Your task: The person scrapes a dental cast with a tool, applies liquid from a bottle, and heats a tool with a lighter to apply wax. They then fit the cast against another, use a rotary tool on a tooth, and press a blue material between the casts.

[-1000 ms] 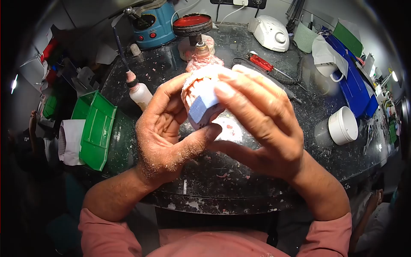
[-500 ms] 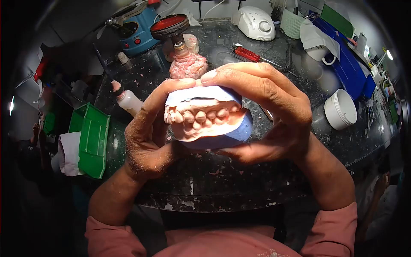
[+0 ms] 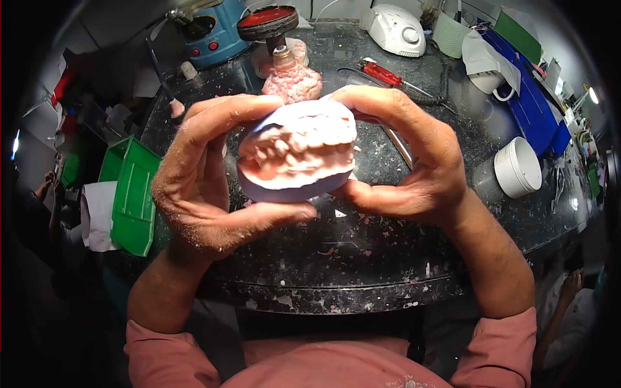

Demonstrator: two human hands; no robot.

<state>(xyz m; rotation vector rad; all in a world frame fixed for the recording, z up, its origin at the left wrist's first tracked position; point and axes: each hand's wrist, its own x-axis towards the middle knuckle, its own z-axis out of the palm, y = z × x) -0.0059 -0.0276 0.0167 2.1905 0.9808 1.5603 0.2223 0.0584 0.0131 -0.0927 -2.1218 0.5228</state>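
Observation:
Between both hands is a pair of plaster dental models [image 3: 297, 145], upper and lower teeth together, pale pink stone on blue-white bases. The teeth are bright and somewhat blurred. My left hand [image 3: 194, 174] holds the left side, fingers over the top and thumb under the lower base. My right hand [image 3: 414, 149] grips the right side the same way, fingers at the upper edge and thumb by the lower right. White dust clings to my left hand. Just behind the models stands a lumpy pink wax-covered stand [image 3: 292, 84] below a red-filled round dish [image 3: 267, 22].
Black speckled bench [image 3: 349, 258] lies below. At left are a green bin [image 3: 132, 200] and a blue machine [image 3: 217, 39]. Toward the back and right are a red-handled tool [image 3: 383, 74], white control box [image 3: 396, 32], white tub [image 3: 517, 167] and blue tray [image 3: 527, 103]. Another person's arm [image 3: 569, 291] shows at far right.
The dental models have turned in my hands, so a different side of the teeth faces me, and moved slightly up and left. My left thumb now lies further along beneath the base.

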